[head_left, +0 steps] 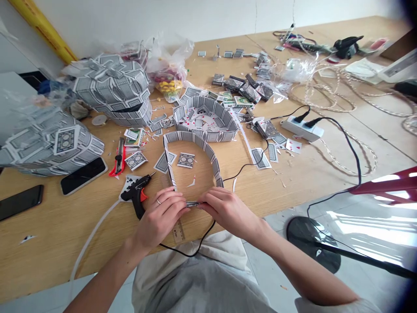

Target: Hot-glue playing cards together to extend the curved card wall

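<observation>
A long strip made of playing cards stands on edge and curves in a loop away from me. Near the table's front edge, my left hand and my right hand pinch its near part, with a short piece showing between the fingertips. Inside the loop lie a playing card and a small paper scrap. Left of my left hand, a black glue gun rests on a card, a white glue stick trailing from it. A ruler shows partly under my left hand.
Behind the loop stands an open card-covered box with loose cards inside. Card-covered boxes, phones and a red utility knife lie left. A power strip with black cables and coiled rope are right.
</observation>
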